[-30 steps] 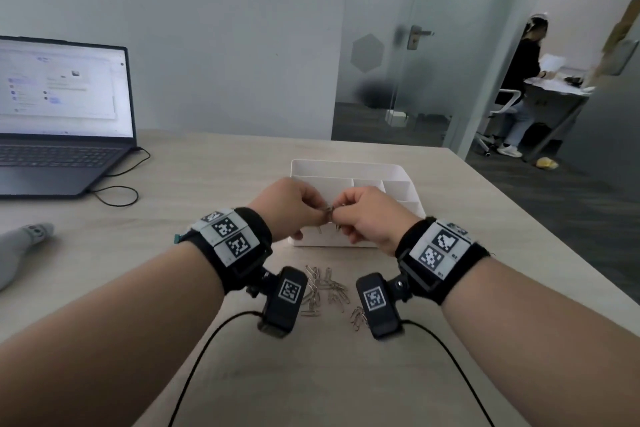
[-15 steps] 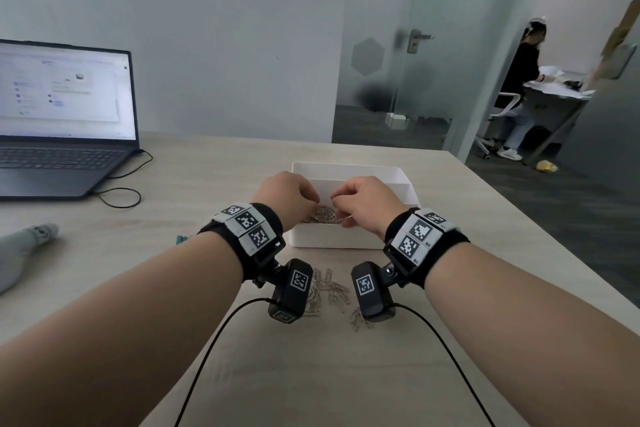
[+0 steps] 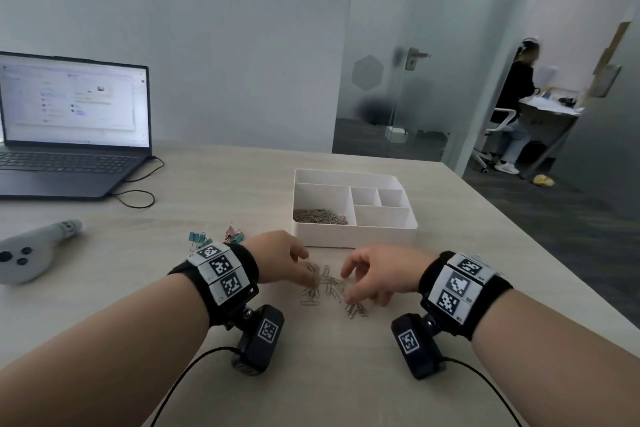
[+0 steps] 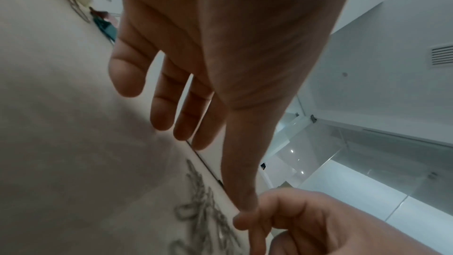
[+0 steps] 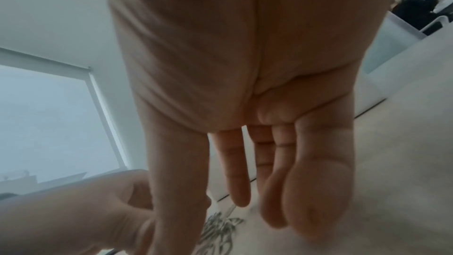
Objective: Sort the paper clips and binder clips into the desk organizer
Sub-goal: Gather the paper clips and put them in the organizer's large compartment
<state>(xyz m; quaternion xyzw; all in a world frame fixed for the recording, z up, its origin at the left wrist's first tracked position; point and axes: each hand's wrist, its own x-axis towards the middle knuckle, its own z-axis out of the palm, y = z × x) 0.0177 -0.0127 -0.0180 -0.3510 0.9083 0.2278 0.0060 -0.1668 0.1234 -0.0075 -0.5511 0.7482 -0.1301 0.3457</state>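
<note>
A white desk organizer (image 3: 353, 236) stands mid-table, with a heap of silver paper clips (image 3: 320, 217) in its large left compartment. Loose paper clips (image 3: 327, 284) lie scattered on the table in front of it. My left hand (image 3: 287, 260) and right hand (image 3: 370, 274) hover low over this scatter from either side, fingers spread and holding nothing. In the wrist views the left hand (image 4: 196, 123) and the right hand (image 5: 245, 181) show straight fingers above the loose clips (image 4: 203, 210) (image 5: 218, 228). Coloured binder clips (image 3: 214, 237) lie just beyond my left wrist.
An open laptop (image 3: 69, 135) with its cable (image 3: 138, 198) sits at the far left. A grey controller (image 3: 31, 253) lies at the left. The table's right edge runs diagonally past the organizer. Beyond a glass door, a person (image 3: 516, 107) sits at another desk.
Both hands have come back from over the organizer's left compartment, where they held paper clips, down to the loose clips on the table. They are now empty and open.
</note>
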